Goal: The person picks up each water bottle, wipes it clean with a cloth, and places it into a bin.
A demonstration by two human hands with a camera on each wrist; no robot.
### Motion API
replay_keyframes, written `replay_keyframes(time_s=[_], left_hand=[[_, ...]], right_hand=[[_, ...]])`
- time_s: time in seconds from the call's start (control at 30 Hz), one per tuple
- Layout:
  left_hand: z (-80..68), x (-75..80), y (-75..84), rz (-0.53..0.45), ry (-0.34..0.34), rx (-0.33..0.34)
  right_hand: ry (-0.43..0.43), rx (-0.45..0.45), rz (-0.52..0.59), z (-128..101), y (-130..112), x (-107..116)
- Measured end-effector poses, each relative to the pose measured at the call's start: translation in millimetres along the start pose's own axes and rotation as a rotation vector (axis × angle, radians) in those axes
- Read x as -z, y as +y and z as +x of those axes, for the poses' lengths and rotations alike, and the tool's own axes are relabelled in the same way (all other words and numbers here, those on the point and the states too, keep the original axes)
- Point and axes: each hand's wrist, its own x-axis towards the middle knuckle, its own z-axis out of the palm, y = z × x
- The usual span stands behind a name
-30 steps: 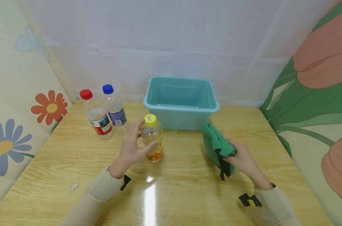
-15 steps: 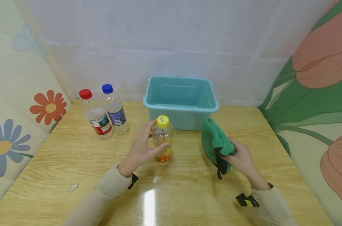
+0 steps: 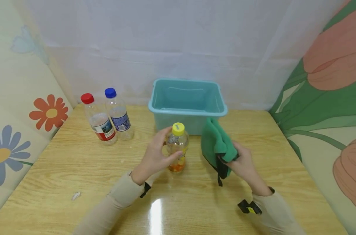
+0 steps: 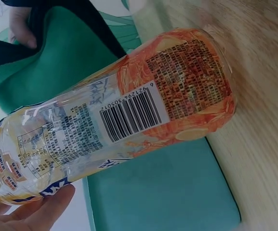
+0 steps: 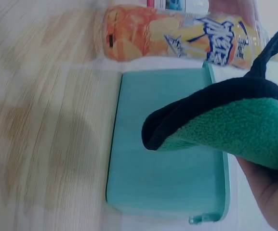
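My left hand (image 3: 155,156) grips a clear plastic bottle (image 3: 181,148) with a yellow cap, upright in the head view. Its label is orange and yellow, with a barcode facing the left wrist camera; fingertips (image 4: 57,204) lie on its upper part. Whether its base touches the table I cannot tell. My right hand (image 3: 244,161) holds a folded green cloth (image 3: 216,143) with black edging and a hanging black strap. In the right wrist view, the cloth (image 5: 240,127) shows a fuzzy surface and hides some of that hand. A small gap separates bottle and cloth.
Behind both hands a light blue plastic bin (image 3: 186,112) stands against the white backdrop. To the left stand two clear bottles, a red-capped bottle (image 3: 101,125) and a blue-capped bottle (image 3: 119,117). A white scrap mark (image 3: 76,195) shows on the wooden table (image 3: 48,182).
My left hand has moved right with the yellow-capped bottle, closer to the cloth. My right hand has shifted slightly left with the cloth. The bin and other bottles stay put.
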Motion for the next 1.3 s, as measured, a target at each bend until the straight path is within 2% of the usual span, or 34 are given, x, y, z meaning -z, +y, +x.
replay_keyframes(time_s=[0.4, 0.53, 0.73, 0.83, 0.97, 1.2, 1.3], left_hand=[[1.2, -6.8, 3.6, -0.036, -0.011, -0.014], [0.2, -8.1, 5.4, -0.039, -0.015, -0.009], [-1.1, -11.3, 5.8, -0.045, -0.022, -0.032], [-2.1, -12.5, 4.2, -0.049, -0.022, -0.042], [-2.4, -12.6, 4.1, -0.051, -0.026, -0.054], [-3.0, -10.5, 4.1, -0.064, -0.044, -0.042], [-3.2, -8.7, 3.6, -0.048, -0.034, -0.005]], right_hand=[[0.068, 0.214, 0.184, 8, -6, -24], [0.058, 0.232, 0.196, 10, -6, -31], [0.023, 0.204, 0.235, 10, -9, -39], [-0.044, 0.157, 0.265, 10, -10, -41], [-0.203, 0.095, 0.357, 11, -9, -39], [-0.572, 0.098, 0.864, 12, 10, -28], [-0.602, 0.077, 0.902, 15, 13, -27]])
